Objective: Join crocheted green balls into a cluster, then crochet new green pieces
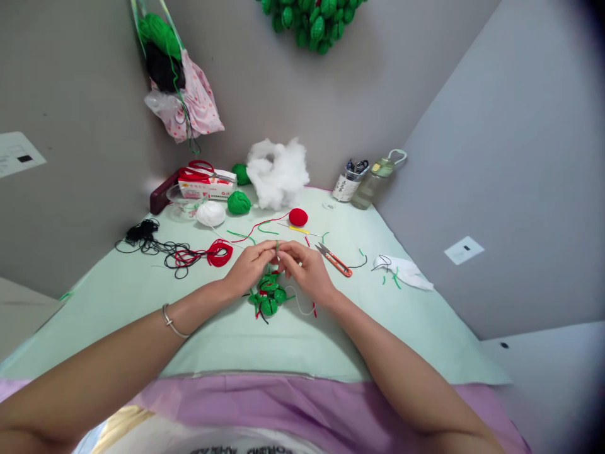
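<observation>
My left hand (249, 268) and my right hand (309, 271) meet over the middle of the table, fingertips pinched close together. A short bit of green yarn (277, 248) shows at the fingertips; the rest of what they grip is hidden by the fingers. Right below lies a cluster of small green crocheted balls (269, 306) with black and red strands. A thin white thread (299, 305) loops beside my right hand. Orange-handled thread snips (338, 262) lie to the right, and a yellow-handled crochet hook (299, 230) lies beyond my fingers.
Behind stand a red ball of yarn (298, 217), green yarn (239, 202), white yarn (210, 214), white stuffing (278, 173) and a box (208, 187) with red scissors (201, 170). Tangled black yarn (142, 232) lies left. A water bottle (373, 186) stands back right, near a white cloth (407, 272).
</observation>
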A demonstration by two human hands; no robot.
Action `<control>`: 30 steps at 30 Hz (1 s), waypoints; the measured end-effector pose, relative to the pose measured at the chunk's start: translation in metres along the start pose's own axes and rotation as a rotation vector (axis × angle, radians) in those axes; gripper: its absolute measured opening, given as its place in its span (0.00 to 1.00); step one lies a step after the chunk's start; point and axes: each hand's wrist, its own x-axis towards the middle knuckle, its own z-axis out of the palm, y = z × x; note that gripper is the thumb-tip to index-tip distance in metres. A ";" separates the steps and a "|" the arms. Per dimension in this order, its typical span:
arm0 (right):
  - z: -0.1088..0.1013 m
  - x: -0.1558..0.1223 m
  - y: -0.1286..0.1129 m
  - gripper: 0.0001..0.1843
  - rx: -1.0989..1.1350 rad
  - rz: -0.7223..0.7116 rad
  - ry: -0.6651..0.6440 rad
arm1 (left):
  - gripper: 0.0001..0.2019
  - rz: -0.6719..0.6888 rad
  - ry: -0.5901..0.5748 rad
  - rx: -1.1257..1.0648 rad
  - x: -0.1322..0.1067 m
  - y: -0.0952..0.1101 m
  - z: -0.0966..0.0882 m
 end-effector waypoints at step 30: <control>-0.007 -0.001 -0.011 0.13 -0.108 0.010 0.059 | 0.18 0.332 0.027 0.501 -0.005 -0.013 0.002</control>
